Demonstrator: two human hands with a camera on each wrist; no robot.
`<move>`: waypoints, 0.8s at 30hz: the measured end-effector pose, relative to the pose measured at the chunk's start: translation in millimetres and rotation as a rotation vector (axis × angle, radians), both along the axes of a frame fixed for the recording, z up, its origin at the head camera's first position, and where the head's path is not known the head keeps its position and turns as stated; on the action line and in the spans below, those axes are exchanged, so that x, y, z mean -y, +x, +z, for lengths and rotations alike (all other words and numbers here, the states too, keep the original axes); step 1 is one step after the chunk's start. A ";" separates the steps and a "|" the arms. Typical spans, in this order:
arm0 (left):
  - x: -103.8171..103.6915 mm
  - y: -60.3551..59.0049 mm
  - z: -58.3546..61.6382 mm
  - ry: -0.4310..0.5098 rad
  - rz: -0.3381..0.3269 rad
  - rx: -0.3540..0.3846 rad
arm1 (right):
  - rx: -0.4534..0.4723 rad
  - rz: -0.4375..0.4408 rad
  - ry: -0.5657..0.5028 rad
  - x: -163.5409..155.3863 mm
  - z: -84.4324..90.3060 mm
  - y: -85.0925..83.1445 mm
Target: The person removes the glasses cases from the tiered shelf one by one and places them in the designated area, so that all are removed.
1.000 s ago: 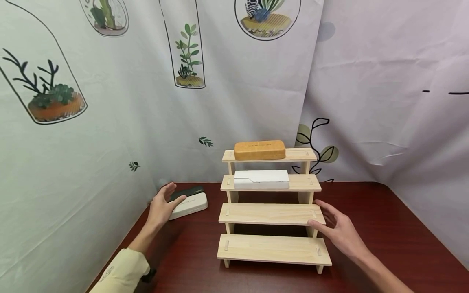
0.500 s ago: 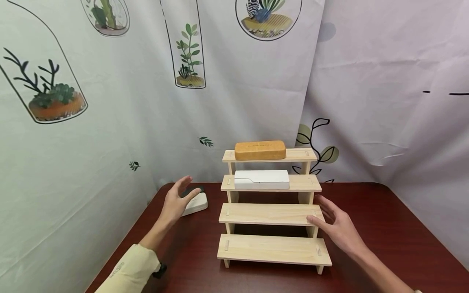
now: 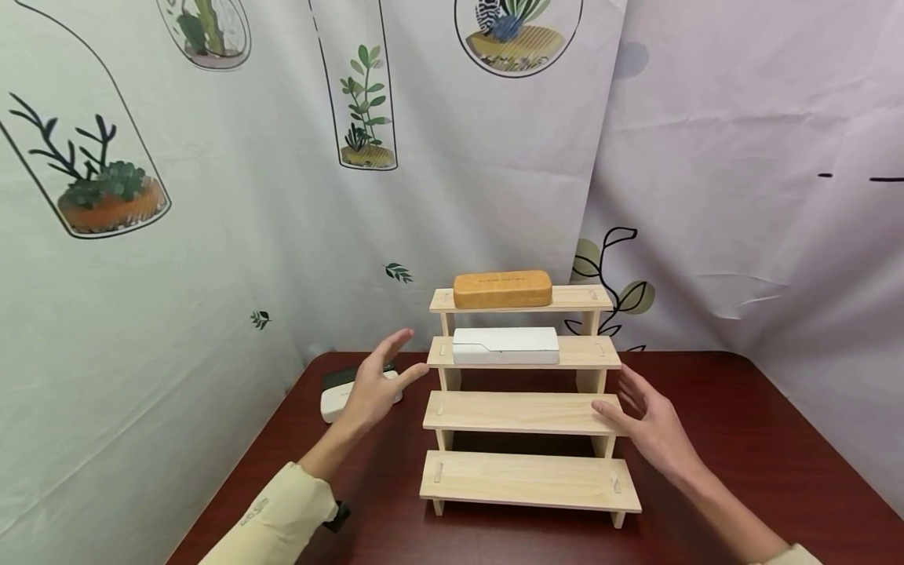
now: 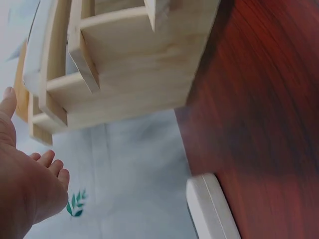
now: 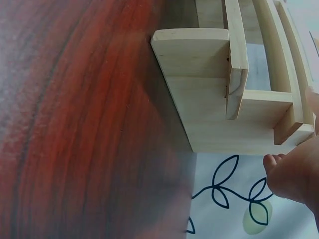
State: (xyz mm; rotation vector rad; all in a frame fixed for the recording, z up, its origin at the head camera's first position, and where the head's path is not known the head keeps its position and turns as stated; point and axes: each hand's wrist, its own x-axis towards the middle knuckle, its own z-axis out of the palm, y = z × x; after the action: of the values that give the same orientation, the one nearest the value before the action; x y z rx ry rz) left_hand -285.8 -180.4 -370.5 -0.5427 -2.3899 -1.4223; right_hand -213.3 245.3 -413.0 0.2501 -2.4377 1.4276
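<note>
Wooden stepped shelf (image 3: pixel 526 412) mid-table, four tiers: orange case (image 3: pixel 502 289) on top, white case (image 3: pixel 505 346) on the second, lower two bare. Left hand (image 3: pixel 374 388) spread, empty, just left of the shelf. Right hand (image 3: pixel 653 428) spread, fingertips at the third tier's right end. White case on table (image 3: pixel 337 399) behind the left hand, black case (image 3: pixel 337 377) beside it.

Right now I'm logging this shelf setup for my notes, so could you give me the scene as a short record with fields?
Stand: pale wooden four-step stand on the dark red table
Top step: tan oblong case
Second step: white flat case
Lower two steps: bare
Table, left of stand: white case with a black case behind it
Left hand: open, raised above the white case, holding nothing
Right hand: open, at the third step's right end
</note>
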 end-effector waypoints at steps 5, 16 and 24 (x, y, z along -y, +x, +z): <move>-15.0 1.4 3.8 -0.004 -0.026 -0.018 | -0.023 -0.003 -0.046 -0.6 0.9 -4.6; -42.4 0.8 6.9 -0.032 -0.045 -0.077 | -0.058 -0.018 -0.085 3.9 8.9 -12.0; -55.1 0.8 6.7 -0.052 -0.035 -0.085 | -0.124 -0.030 -0.084 9.1 12.6 -19.7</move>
State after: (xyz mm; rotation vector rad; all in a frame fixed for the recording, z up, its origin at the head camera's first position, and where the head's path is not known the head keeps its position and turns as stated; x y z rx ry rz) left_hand -285.0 -125.3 -363.8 -0.6483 -2.3671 -1.3263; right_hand -232.9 236.2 -400.4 0.2741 -2.2682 1.4525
